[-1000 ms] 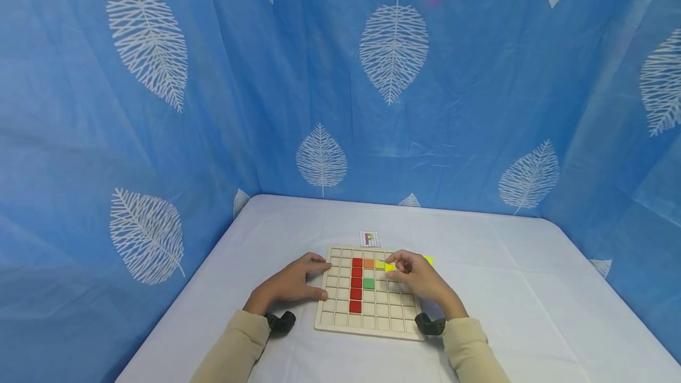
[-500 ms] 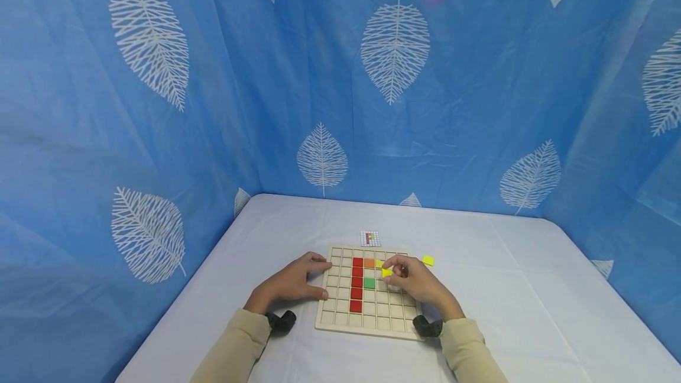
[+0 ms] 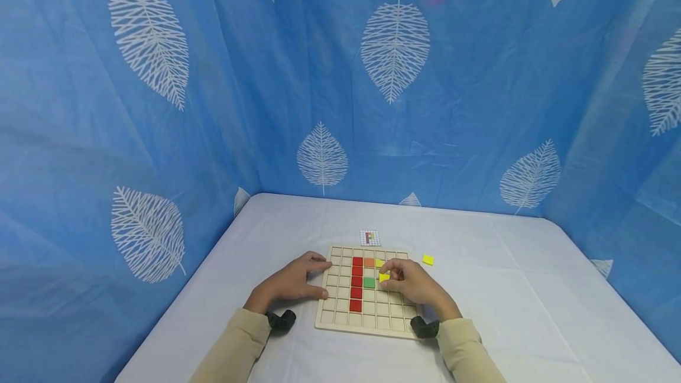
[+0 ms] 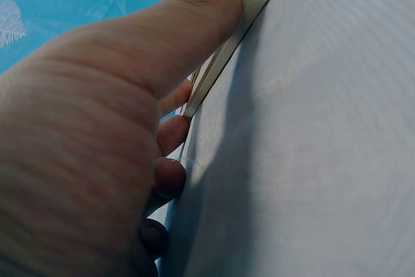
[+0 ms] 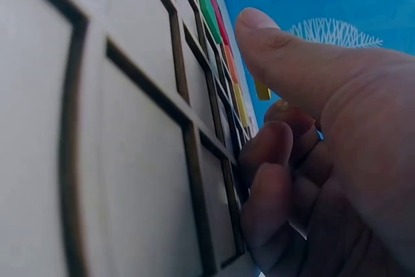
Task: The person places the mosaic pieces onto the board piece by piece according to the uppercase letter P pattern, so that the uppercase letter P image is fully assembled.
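A pale wooden grid board (image 3: 375, 324) lies flat on the table. Set in its cells are a column of red tiles (image 3: 356, 282), an orange tile (image 3: 369, 262), a green tile (image 3: 369, 282) and a yellow tile (image 3: 379, 263). Over the board, just right of the green tile, my right hand (image 3: 417, 282) pinches another yellow tile (image 3: 383, 277) between thumb and fingers. In the right wrist view that yellow tile (image 5: 262, 90) is mostly hidden behind the thumb. My left hand (image 3: 292, 279) rests spread at the board's left side, its thumb (image 4: 224, 4) touching the edge.
A loose yellow tile (image 3: 428, 259) lies on the white table (image 3: 505, 288), beyond the board's right corner. Behind the board sits a small card (image 3: 369, 238) printed with a coloured grid. Blue leaf-patterned cloth (image 3: 457, 135) hangs around the table's back and sides.
My right hand has moved left and toward me over the board with the pinched yellow tile, uncovering more of the loose yellow tile. The left hand has stayed put.
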`<control>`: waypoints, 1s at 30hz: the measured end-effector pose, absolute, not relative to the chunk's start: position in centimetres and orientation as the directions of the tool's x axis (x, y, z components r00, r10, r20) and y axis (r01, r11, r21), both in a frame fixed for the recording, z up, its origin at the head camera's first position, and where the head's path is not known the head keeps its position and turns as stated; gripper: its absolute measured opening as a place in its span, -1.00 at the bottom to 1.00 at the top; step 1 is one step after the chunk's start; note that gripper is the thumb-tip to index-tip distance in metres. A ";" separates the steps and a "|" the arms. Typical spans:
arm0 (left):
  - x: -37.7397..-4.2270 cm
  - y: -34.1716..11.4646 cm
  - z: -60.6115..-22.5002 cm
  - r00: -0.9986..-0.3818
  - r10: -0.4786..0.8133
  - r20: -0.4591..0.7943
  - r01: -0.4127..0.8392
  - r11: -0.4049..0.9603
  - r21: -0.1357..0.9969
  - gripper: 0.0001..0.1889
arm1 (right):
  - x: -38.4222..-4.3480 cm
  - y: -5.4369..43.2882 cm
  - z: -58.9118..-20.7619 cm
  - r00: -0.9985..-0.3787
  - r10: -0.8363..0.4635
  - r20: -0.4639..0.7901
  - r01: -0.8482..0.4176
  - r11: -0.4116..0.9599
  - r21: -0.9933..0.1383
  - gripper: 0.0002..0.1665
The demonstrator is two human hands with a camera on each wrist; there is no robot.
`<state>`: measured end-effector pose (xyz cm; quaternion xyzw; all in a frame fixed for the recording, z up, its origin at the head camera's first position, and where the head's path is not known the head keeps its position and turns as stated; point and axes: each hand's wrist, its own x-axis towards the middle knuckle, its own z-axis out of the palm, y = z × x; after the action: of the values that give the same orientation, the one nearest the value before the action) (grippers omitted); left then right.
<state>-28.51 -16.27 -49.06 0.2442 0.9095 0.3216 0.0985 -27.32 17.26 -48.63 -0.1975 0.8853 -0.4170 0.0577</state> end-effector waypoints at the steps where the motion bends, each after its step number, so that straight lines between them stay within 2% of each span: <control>1: -28.5 -16.3 -49.1 -0.862 0.507 -0.022 0.380 0.674 0.633 -0.16 | -27.3 17.2 -48.6 -0.917 -0.394 0.059 -0.299 0.583 -0.755 -0.76; 23: -28.4 -16.2 -48.9 -0.862 0.506 -0.029 0.375 0.675 0.635 -0.16 | -26.9 16.3 -48.4 -0.926 -0.369 0.077 -0.332 0.700 -0.633 -0.77; 30: -28.4 -16.2 -49.0 -0.860 0.510 -0.024 0.380 0.671 0.636 -0.16 | -26.8 16.0 -48.2 -0.937 -0.345 0.060 -0.306 0.723 -0.620 -0.79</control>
<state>-28.36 -16.19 -49.00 0.2449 0.9087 0.3229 0.1002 -26.78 16.03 -48.21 -0.1754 0.9277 -0.3282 0.0300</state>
